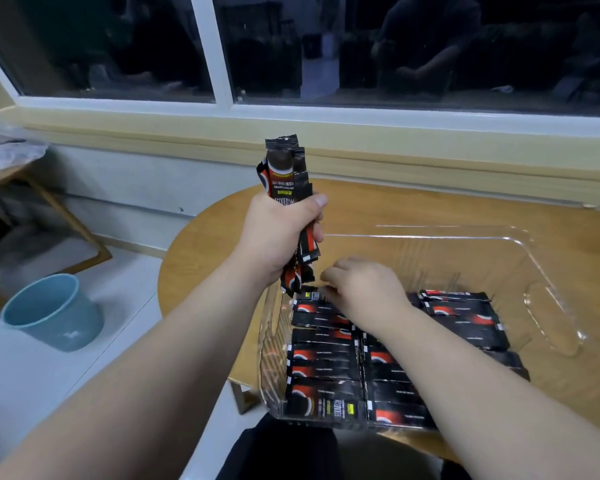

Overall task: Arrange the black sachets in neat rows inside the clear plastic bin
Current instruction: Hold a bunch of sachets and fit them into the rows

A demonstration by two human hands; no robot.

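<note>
While black foil sachets (284,188) are gripped by left hand (278,233) above clear plastic bin (534,271), laid sachet (310,295) inside pinched by right hand (361,289).

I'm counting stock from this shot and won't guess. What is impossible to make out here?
1) Head view: the right hand and forearm cover part of the rows of sachets in the clear bin, so no full count.
2) Head view: the left hand wraps the held bundle, hiding how many it holds.
3) Head view: whether the right fingers pinch a sachet, hidden under the hand.
</note>
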